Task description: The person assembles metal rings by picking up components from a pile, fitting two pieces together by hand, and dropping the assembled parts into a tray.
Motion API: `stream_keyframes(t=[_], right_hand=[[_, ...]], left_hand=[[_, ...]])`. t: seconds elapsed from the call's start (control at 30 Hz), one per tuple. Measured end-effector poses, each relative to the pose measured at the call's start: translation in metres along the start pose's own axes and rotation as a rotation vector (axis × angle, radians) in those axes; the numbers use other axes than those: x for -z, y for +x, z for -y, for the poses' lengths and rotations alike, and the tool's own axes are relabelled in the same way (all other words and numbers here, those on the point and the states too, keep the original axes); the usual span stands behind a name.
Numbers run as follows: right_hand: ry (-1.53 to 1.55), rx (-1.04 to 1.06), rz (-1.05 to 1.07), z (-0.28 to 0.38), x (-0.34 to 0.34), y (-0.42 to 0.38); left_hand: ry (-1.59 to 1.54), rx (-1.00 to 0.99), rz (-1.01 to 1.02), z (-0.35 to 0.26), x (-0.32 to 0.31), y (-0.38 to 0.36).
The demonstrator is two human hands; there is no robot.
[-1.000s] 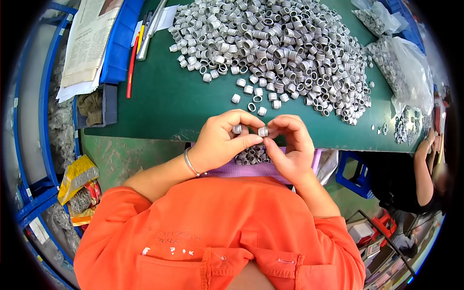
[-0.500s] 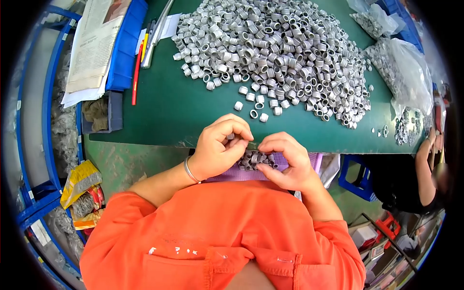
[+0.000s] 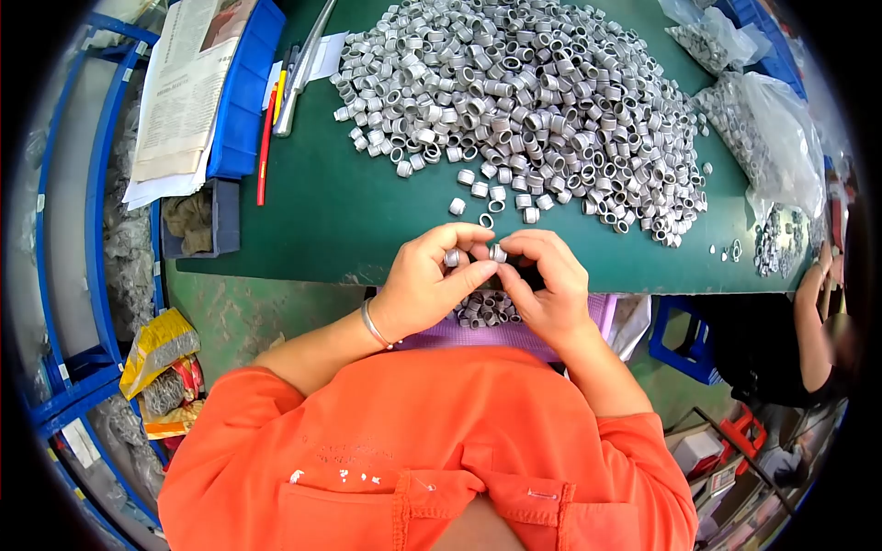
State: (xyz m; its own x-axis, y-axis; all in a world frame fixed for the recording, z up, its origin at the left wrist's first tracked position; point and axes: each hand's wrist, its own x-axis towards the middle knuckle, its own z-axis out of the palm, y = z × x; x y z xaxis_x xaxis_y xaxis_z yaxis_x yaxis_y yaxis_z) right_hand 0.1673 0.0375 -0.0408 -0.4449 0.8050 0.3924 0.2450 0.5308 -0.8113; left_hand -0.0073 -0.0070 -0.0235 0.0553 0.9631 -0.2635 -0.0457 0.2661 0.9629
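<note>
A large heap of small grey metal rings (image 3: 524, 110) lies on the green table (image 3: 303, 220). Just in front of it, at the table's near edge, my two hands meet. My left hand (image 3: 427, 280) is closed on a metal ring (image 3: 451, 258) held in its curled fingers. Between its fingertips and those of my right hand (image 3: 551, 280) is another metal ring (image 3: 497, 253), which my right thumb and forefinger pinch. Below the hands, a purple basket (image 3: 542, 342) holds more rings of a darker grey (image 3: 487, 309).
Pens (image 3: 265, 151) and a blue bin (image 3: 243, 101) with newspaper stand at the left, above a grey box (image 3: 226, 220). Plastic bags of parts (image 3: 767, 138) lie at the right. Beyond them is another person's arm (image 3: 808, 321). Blue shelving (image 3: 96, 211) lines the left side.
My right hand has risen from the purple basket to my left fingertips, and a ring now shows between them. The view has shifted slightly.
</note>
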Motion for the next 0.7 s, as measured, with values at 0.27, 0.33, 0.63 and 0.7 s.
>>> stream_keyframes(t=[0.27, 0.33, 0.63, 0.7], right_hand=[[0.477, -0.108, -0.149, 0.002, -0.007, -0.012], [0.436, -0.072, -0.133, 0.003, -0.006, -0.012], [0.395, -0.042, -0.147, 0.005, -0.007, -0.011], [0.389, -0.075, -0.136, 0.004, -0.004, -0.008]], left_hand=[[-0.099, 0.07, 0.081, -0.009, 0.003, 0.003], [-0.117, 0.068, 0.082, -0.01, 0.002, 0.003], [-0.208, 0.126, 0.082, -0.01, 0.003, 0.002], [-0.204, 0.097, 0.075, -0.008, 0.004, 0.003]])
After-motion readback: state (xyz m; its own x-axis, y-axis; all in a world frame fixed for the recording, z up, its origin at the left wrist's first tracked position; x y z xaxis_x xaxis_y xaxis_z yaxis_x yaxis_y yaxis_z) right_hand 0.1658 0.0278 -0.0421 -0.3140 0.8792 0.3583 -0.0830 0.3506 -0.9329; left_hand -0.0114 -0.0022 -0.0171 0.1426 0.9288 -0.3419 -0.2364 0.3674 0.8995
